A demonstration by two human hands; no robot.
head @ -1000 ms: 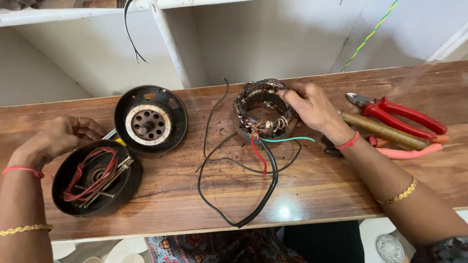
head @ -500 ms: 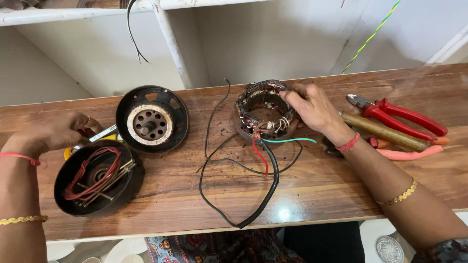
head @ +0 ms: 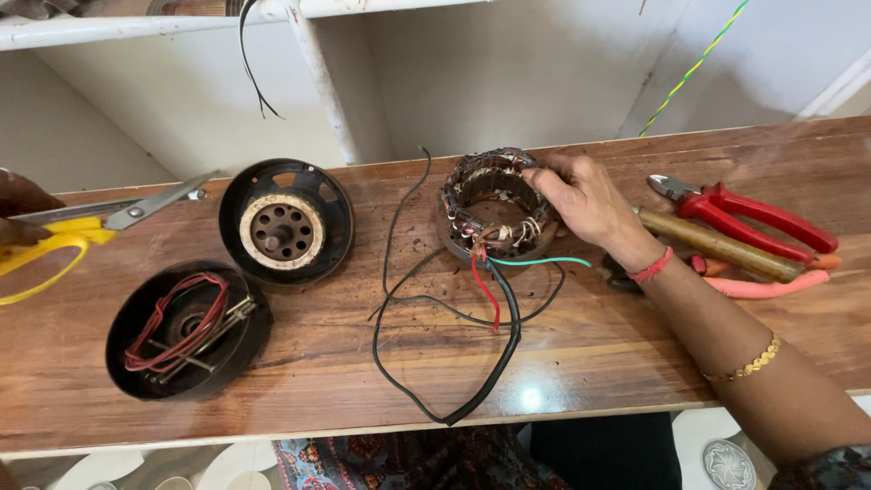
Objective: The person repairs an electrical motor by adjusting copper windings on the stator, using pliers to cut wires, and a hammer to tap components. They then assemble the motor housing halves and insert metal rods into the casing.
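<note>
Head view, looking down on a wooden workbench (head: pixel 635 363).

The right hand (head: pixel 590 200) rests on the far-right rim of a wound motor stator (head: pixel 494 209), fingers curled over the ring and closed on it. The stator lies flat near the middle of the bench, its open bore facing up. Its lead wires (head: pixel 481 308), black, red and green, trail from the near edge toward the person and loop across the board.

The left hand (head: pixel 18 213) is at the far left edge of the frame, mostly cut off. It is closed on the yellow handles of a pair of scissors (head: pixel 100 222). The blades are shut or nearly so and lie roughly level, their long axis running left to right with the tips pointing right, toward the stator. The scissors are well apart from the stator and the wires.

Between the scissor tips and the stator sits a black round housing with a perforated metal hub (head: pixel 284 222). A second black housing holding red wire (head: pixel 186 328) lies nearer the person, below the scissors.

Right of the right hand lie red-handled pliers (head: pixel 753 218) and a brass-coloured rod (head: pixel 717 243), untouched.

The right hand is the nearer to the stator; the wires lie to the right of the scissors and nearer the person.
</note>
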